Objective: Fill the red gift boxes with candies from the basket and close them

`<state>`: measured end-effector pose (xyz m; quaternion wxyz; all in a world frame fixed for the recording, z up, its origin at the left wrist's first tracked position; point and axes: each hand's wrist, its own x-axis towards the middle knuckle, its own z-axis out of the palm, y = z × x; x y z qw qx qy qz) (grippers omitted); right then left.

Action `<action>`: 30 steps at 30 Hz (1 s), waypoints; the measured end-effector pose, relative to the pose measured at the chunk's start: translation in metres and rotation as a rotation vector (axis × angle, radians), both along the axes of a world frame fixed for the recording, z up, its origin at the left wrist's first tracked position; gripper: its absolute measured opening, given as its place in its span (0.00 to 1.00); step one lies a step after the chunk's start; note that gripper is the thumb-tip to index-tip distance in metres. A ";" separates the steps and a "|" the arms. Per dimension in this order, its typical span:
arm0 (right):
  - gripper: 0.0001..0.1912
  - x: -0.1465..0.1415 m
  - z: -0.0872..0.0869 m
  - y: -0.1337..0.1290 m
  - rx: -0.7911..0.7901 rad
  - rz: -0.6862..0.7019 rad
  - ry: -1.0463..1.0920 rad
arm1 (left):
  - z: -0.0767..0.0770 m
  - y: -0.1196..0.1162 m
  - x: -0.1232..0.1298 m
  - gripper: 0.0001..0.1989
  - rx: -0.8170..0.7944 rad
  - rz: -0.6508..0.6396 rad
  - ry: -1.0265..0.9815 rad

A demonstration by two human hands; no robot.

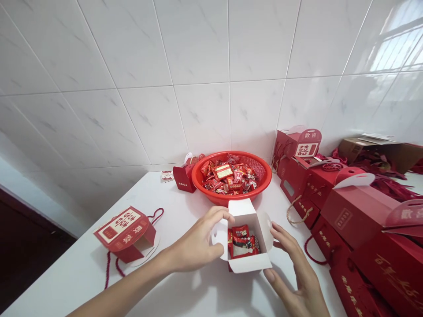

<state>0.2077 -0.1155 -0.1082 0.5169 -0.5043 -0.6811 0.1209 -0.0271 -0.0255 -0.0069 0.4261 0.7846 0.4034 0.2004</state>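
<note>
A small red paper gift box [249,266] with a white inside stands on the table in front of me, its flaps spread open. Several red-wrapped candies [243,242] lie in it. My left hand [198,242] is at the box's left flap, fingers and thumb curled around the flap's edge. On the other side, my right hand [294,268] has its fingers apart, fingertips at the right flap and thumb close to the front flap's corner. Just behind the box sits a red plastic basket [198,182] heaped with wrapped candies [228,176].
On the left lies a red box with a cord handle [127,231]. A small red box [185,178] stands beside the basket. Red gift boxes [357,207] crowd the right side, before a cardboard carton [353,152]. A tiled wall [205,114] bounds the white table [158,290].
</note>
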 end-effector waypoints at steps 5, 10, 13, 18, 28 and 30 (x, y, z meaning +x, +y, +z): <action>0.28 0.001 -0.003 -0.002 0.000 -0.037 0.028 | -0.010 -0.005 0.005 0.37 -0.284 0.163 -0.216; 0.26 0.000 -0.001 0.000 -0.020 -0.091 0.056 | -0.016 -0.014 0.011 0.40 -0.220 0.100 -0.169; 0.25 0.000 0.000 0.001 -0.046 -0.109 0.101 | -0.009 -0.025 0.014 0.20 -0.066 -0.033 -0.036; 0.29 0.000 -0.005 0.000 -0.062 -0.136 0.167 | 0.002 -0.024 0.010 0.36 -0.101 -0.275 0.146; 0.16 0.001 0.014 0.000 0.118 0.084 0.050 | -0.009 -0.015 0.026 0.41 0.028 -0.222 0.129; 0.14 0.000 0.018 0.000 0.132 0.089 0.047 | -0.011 -0.012 0.031 0.36 0.070 -0.285 0.111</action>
